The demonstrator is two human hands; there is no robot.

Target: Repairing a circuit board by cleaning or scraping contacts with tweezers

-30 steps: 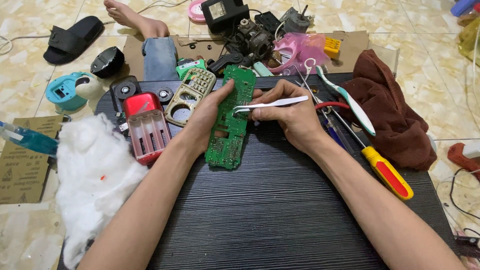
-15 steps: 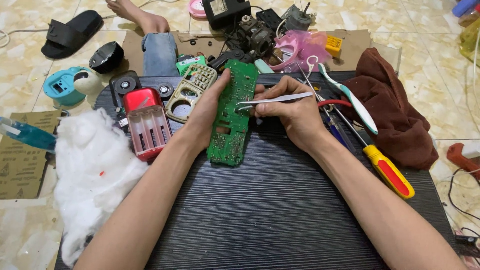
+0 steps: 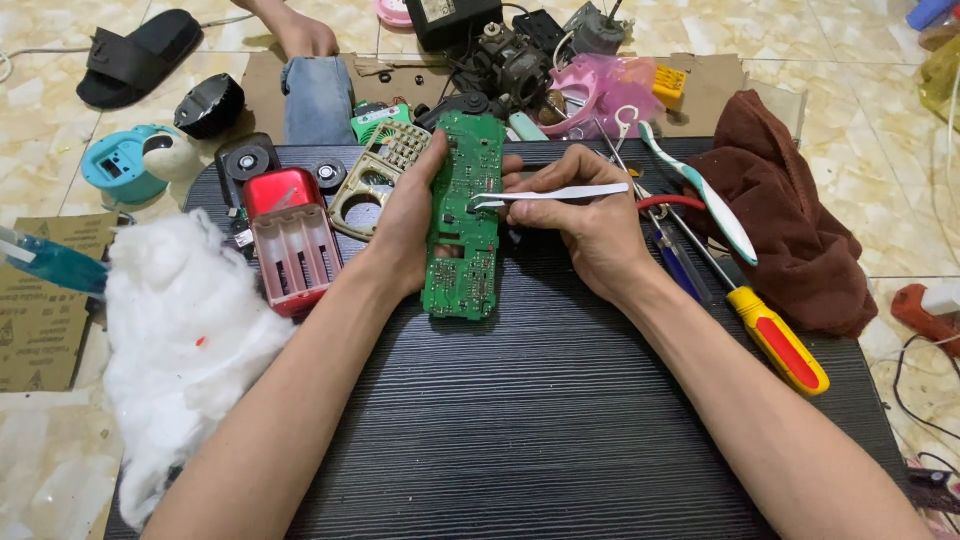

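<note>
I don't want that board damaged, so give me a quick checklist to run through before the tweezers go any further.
1. Left hand steadies the board: ok, grip along its left edge.
2. Tweezers held firmly in the right hand: ok.
3. Tips on the board: ok, near its middle.
4. Tips closed on a part: cannot tell, too small.
5. Board supported: ok, lower end rests on the mat.
6. Screwdriver within reach: ok.
</note>
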